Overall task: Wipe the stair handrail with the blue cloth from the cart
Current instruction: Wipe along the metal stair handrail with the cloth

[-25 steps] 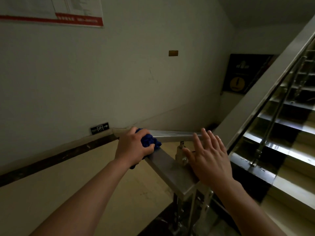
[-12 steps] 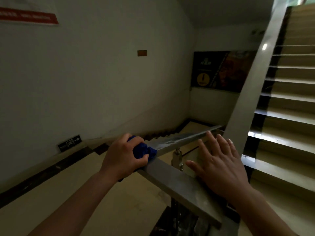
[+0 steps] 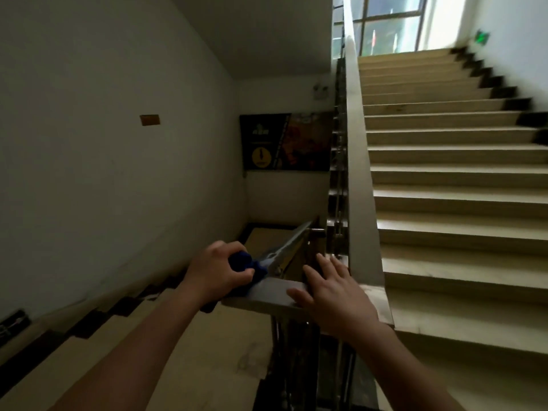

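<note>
1. Left hand: its grip is curled round the blue cloth, with the thumb pinching the bunched fabric from the near side. The forearm reaches in from the lower left of the view.
2. Blue cloth: a dark blue wad pressed onto the handrail at the bend where the flat near section meets the run that slopes down and away. Only a part of it shows past the knuckles.
3. Handrail: a flat metal bar with a dull shine, which serves as the landmark for the items below. Metal posts stand under its near section.
4. Right hand: it lies on the right end of the handrail's near section, well apart from the cloth. Its grip is spread, with fingers straight and fanned and the thumb laid along the top of the bar. It holds nothing.
5. Upward stairs: pale steps that climb to the right of the handrail toward a bright window.
6. Poster: a dark panel on the wall beyond the handrail's far end.
7. Downward stairs: pale steps below and to the left of the handrail, along the white wall.
</note>
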